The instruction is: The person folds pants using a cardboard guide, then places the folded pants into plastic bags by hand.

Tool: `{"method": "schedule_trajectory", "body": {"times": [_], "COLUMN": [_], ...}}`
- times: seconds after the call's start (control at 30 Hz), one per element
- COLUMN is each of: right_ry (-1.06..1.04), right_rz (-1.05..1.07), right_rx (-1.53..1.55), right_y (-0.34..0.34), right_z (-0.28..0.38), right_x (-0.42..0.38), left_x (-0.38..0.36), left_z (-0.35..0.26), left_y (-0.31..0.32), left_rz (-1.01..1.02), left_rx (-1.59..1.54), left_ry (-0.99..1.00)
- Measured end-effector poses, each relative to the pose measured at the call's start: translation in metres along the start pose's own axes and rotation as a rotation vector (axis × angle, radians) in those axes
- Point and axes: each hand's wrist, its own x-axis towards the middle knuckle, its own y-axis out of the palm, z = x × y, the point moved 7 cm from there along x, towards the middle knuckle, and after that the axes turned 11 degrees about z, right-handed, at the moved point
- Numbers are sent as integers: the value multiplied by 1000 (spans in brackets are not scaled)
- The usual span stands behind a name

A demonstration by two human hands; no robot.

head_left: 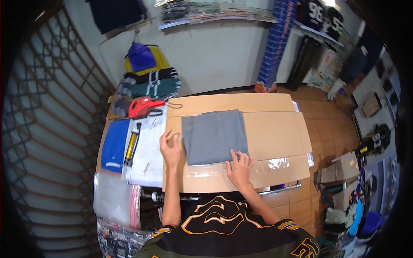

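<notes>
A folded grey cloth garment (215, 135) lies flat in a near-square on a sheet of cardboard (277, 135). Just off its left edge is my left hand (171, 150), with fingers curved and spread and nothing in them. My right hand (239, 170) is at the lower right corner of the garment. Its fingers are apart, and the fingertips rest on or right at the cloth's edge. Shiny clear tape (279, 163) shows on the cardboard's near part.
On the left lie a red tool with a black handle (144, 108), a yellow and black tool (131, 145), a blue packet (115, 144) and a white packet (148, 157). Clear plastic bags (115, 200) sit below them. A metal lattice gate (60, 107) stands at left.
</notes>
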Motion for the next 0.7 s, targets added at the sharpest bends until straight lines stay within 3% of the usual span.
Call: {"method": "schedule_trajectory", "body": {"times": [0.13,0.33,0.4,0.47,0.53,0.7], "right_ry": [16,-70,-117,-168,-210,-87], "right_rz": [58,94,26,62,58,224], "right_rx": [1,84,125,179,144,37], "right_y": [1,-20,-31,-29,-27,14], "right_z": [0,9,17,24,33,29], "right_x": [1,27,46,67,89,126], "left_x": [-38,-124,-156,-181,-199,-231], "left_z": [34,107,121,134,139,157], "left_y": [-93,-197,-215,-228,-236,-249], "left_rz": [-317,-545,-530,-585,-636,-710], "left_rx": [88,443,552,629,648,683], "left_ry": [-142,-341,-663,-799,-856,-992]}}
